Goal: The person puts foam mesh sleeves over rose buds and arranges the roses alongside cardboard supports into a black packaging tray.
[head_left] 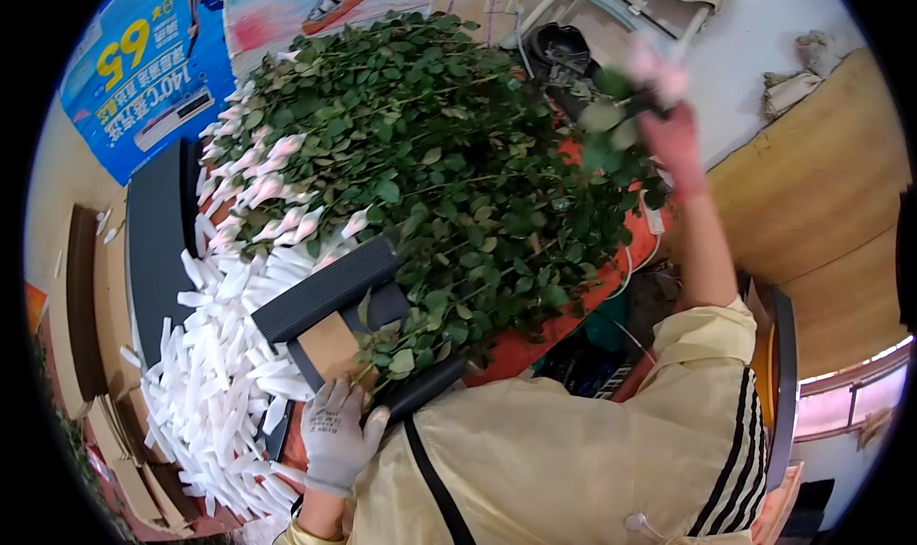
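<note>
Pink rose held in our right hand, fingers closed beneath; we best squeeze lightly. Left hand half-curled by leafy stems; we can't tell its grip.

Looks forward and steeply down from the person's head, wide-angled, rounded off into dark corners. Sits close above the pale-yellow cloth jacket with black stripes, faces across the broad heap of green leafy stems, and reaches outward to the blue printed panel with yellow figures, farther off at upper left.
</note>
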Demonstrator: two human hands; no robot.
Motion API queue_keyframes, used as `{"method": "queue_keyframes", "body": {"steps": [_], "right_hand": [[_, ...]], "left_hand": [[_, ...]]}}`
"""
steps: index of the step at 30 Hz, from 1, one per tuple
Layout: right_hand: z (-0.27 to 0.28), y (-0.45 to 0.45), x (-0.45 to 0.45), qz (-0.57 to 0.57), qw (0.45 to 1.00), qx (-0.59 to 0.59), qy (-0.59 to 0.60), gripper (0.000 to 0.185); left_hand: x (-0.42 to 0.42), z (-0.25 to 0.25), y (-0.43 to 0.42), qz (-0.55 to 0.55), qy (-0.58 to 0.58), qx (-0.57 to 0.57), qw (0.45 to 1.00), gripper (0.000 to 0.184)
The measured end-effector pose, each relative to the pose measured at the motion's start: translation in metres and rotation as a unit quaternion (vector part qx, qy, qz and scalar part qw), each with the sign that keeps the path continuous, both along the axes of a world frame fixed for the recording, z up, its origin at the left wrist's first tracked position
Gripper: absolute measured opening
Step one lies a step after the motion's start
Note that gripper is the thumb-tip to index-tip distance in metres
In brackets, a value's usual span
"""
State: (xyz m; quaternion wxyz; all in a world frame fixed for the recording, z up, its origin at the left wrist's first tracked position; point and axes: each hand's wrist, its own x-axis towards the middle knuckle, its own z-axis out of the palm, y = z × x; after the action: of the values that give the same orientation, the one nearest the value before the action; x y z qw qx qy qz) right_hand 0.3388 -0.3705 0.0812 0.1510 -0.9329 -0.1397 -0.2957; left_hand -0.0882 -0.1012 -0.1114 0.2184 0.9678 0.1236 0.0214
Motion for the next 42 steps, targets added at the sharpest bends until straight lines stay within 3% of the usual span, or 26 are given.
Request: {"method": "queue_keyframes", "body": {"steps": [1,3,5,6,8,9,10,11,13,15,16,19,20,21,23,24,26,28,29,30,32,35,36,40,42], "right_hand": [[0.029,-0.042,0.036,0.052,0.992,0.113,0.015,0.044],[0.079,-0.12,0.09,0.067,0.973,0.216,-0.034,0.045],[0.11,-0.18,0.112,0.071,0.918,0.391,-0.014,0.036],[0.127,-0.251,0.157,-0.027,0.934,0.346,-0.091,0.032],[0.149,-0.284,0.152,-0.028,0.903,0.399,-0.155,0.026],[0.157,-0.251,0.108,0.072,0.855,0.495,-0.14,0.025],[0.164,-0.238,0.095,0.085,0.83,0.527,-0.16,0.024],[0.166,-0.206,0.063,0.198,0.789,0.561,-0.154,0.024],[0.183,-0.221,0.077,0.036,0.891,0.376,-0.251,0.027],[0.191,-0.203,0.08,0.034,0.924,0.17,-0.34,0.03],[0.184,-0.162,0.055,0.047,0.931,0.131,-0.338,0.031],[0.134,-0.042,-0.027,0.089,0.954,0.009,-0.287,0.031],[0.105,-0.007,-0.052,0.105,0.959,-0.011,-0.262,0.031],[0.077,0.032,-0.09,0.191,0.977,-0.034,-0.089,0.027],[0.032,0.096,-0.151,0.402,0.907,-0.081,0.093,0.022],[-0.004,0.12,-0.175,0.455,0.874,-0.15,0.079,0.022],[-0.085,0.162,-0.205,0.496,0.816,-0.297,-0.007,0.021],[-0.17,0.189,-0.223,0.457,0.774,-0.406,-0.162,0.021],[-0.201,0.197,-0.228,0.501,0.776,-0.374,-0.084,0.022],[-0.254,0.197,-0.222,0.366,0.677,-0.53,-0.357,0.021],[-0.201,0.197,-0.242,0.551,0.745,-0.375,-0.02,0.028],[-0.18,0.191,-0.234,0.57,0.741,-0.355,0.012,0.036],[-0.173,0.183,-0.227,0.604,0.714,-0.354,-0.029,0.042],[-0.199,0.179,-0.226,0.581,0.691,-0.42,0.095,0.047],[-0.209,0.183,-0.224,0.602,0.707,-0.367,0.056,0.042]], "left_hand": [[-0.001,-0.001,0.001,-0.001,0.011,0.002,1.0,0.052],[0.001,0.001,0.001,-0.001,0.012,-0.023,1.0,0.051],[0.002,-0.003,0.0,-0.01,-0.013,-0.02,1.0,0.05],[0.002,-0.001,-0.002,-0.011,-0.038,-0.008,0.999,0.045],[0.003,0.004,-0.002,-0.007,-0.058,-0.007,0.998,0.039],[0.004,0.003,-0.002,-0.006,-0.065,-0.005,0.998,0.039],[0.003,0.001,-0.002,-0.008,-0.071,-0.006,0.997,0.039],[0.002,0.0,-0.001,-0.015,-0.074,-0.006,0.997,0.039],[0.007,-0.001,-0.002,-0.025,-0.07,0.003,0.997,0.039],[0.005,-0.008,-0.001,-0.023,-0.082,0.011,0.996,0.042],[0.014,0.017,-0.004,-0.024,-0.018,-0.039,0.999,0.03],[0.017,0.02,-0.007,-0.039,-0.107,-0.02,0.993,0.025],[0.013,0.02,-0.005,-0.028,-0.028,-0.018,0.999,0.033],[0.012,0.018,-0.003,-0.013,0.03,-0.02,0.999,0.037],[0.005,0.003,-0.001,-0.008,0.019,-0.018,1.0,0.046],[0.003,-0.003,0.001,-0.008,0.013,-0.013,1.0,0.047],[0.001,-0.005,-0.002,-0.004,0.014,-0.007,1.0,0.048],[0.001,-0.008,-0.002,0.0,-0.022,0.024,0.999,0.048],[0.0,-0.008,-0.002,0.013,-0.023,0.025,0.999,0.048],[-0.001,-0.008,-0.002,0.001,-0.013,-0.001,1.0,0.048],[0.0,0.0,0.0,0.0,-0.005,-0.035,0.999,0.049],[-0.002,-0.006,0.0,0.007,-0.038,-0.005,0.999,0.05],[-0.002,-0.008,-0.001,0.015,-0.054,0.035,0.998,0.05],[-0.005,-0.01,0.001,0.003,-0.032,0.027,0.999,0.049],[-0.002,-0.005,0.003,-0.008,-0.007,0.004,1.0,0.05]]}}
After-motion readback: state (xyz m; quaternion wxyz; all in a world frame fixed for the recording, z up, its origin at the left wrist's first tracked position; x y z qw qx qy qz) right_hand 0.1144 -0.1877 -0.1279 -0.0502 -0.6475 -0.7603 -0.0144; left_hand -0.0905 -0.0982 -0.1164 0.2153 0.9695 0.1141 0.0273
